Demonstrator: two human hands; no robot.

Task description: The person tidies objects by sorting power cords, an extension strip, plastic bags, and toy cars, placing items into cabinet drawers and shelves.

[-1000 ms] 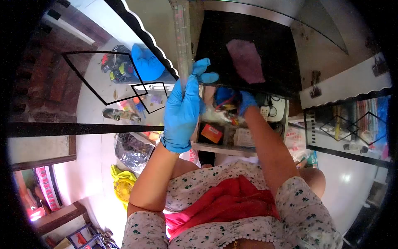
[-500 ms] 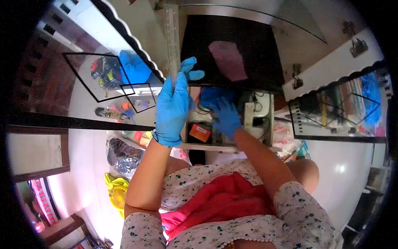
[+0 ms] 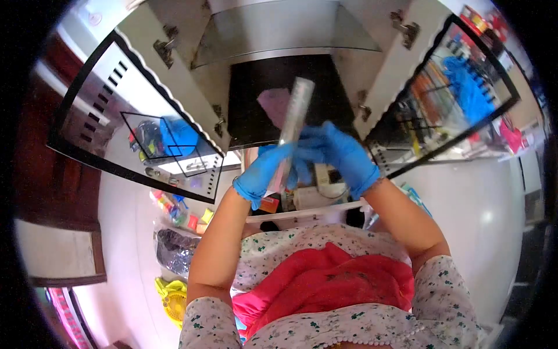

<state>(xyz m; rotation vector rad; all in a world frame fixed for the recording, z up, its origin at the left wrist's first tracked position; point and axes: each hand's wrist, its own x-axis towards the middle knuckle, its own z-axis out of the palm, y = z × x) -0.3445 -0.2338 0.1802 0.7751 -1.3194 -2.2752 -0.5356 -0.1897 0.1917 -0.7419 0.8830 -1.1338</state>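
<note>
A long, narrow strip of clear plastic [image 3: 297,104], possibly a ruler or tube, slants upward above the open drawer [image 3: 314,213]. My left hand [image 3: 258,174], in a blue glove, is closed around its lower part. My right hand [image 3: 349,157], gloved the same way, is beside it, its fingers reaching the strip and overlapping the left fingers. Motion blur hides whether the right fingers grip it. Below the hands, the drawer holds a red-orange box [image 3: 269,204] and pale items partly covered by my hands. Behind the strip, a pink cloth [image 3: 274,106] lies on the black cabinet base [image 3: 325,87].
Open glass cabinet doors flank me, a left door [image 3: 136,157] and a right door [image 3: 447,110]. A glass shelf [image 3: 285,29] spans the cabinet above. On the floor at left are a dark plastic-wrapped bundle [image 3: 174,250] and a yellow fan [image 3: 174,305]. A red cloth [image 3: 325,279] covers my lap.
My right hand has come up out of the drawer to the strip. My left hand has lowered the strip and tilted it to the right. The view has shifted, showing more of both doors.
</note>
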